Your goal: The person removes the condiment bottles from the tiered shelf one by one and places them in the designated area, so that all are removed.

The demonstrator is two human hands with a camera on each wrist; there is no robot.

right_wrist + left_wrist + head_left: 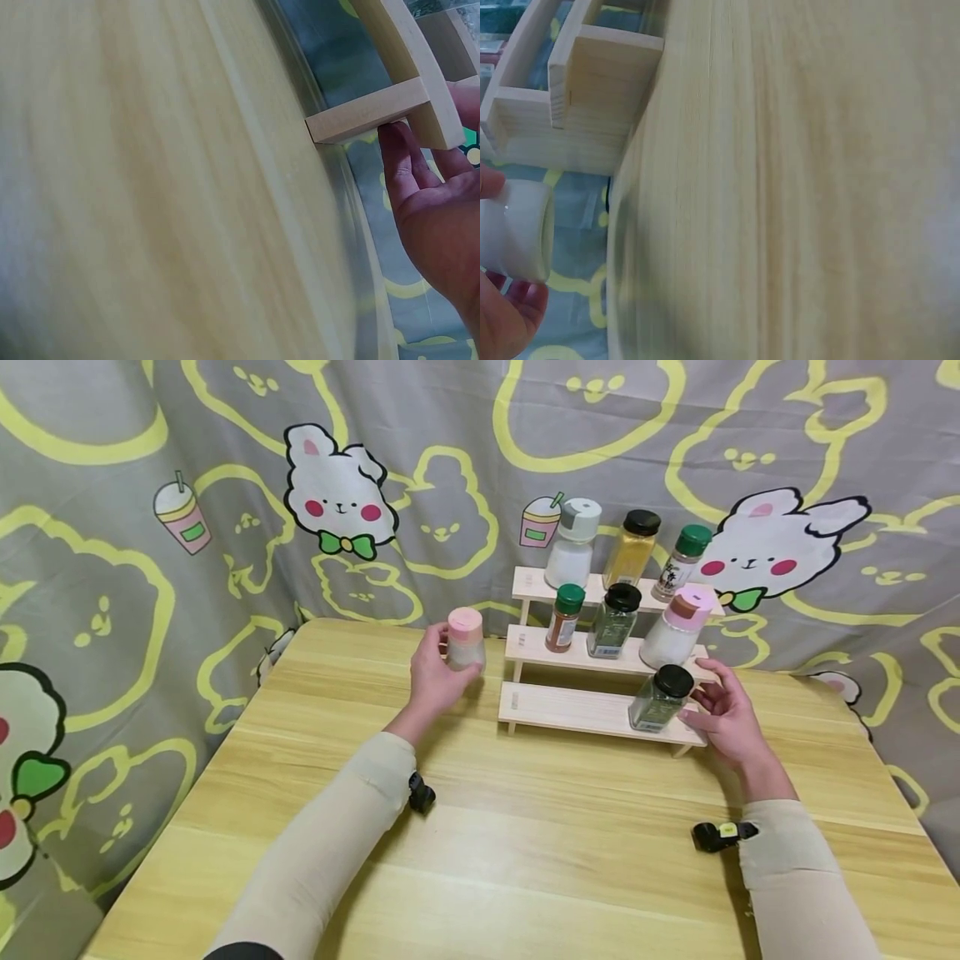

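My left hand (pixel 442 672) grips a pink-capped seasoning jar (pixel 466 639), thumb on one side and fingers on the other. The left wrist view shows the lower end of this pale jar (pixel 517 229). At the right end of a three-step wooden spice rack (pixel 570 706), my right hand (pixel 723 714) holds the end of the lower step, its thumb near a black-capped jar of green herbs (pixel 660 700). Close up in the right wrist view, fingers (pixel 405 161) curl beside the rack's leg and board (pixel 431 90).
On the middle step stand a green-capped bottle (pixel 564 620), a black-capped herb jar (pixel 615 622) and a pink-capped jar (pixel 677 631). The top step bears a white-capped jar (pixel 572 547), a yellow spice jar (pixel 632 552) and another green-capped bottle (pixel 681 564). A patterned curtain (pixel 450 410) hangs behind the table (pixel 480 860).
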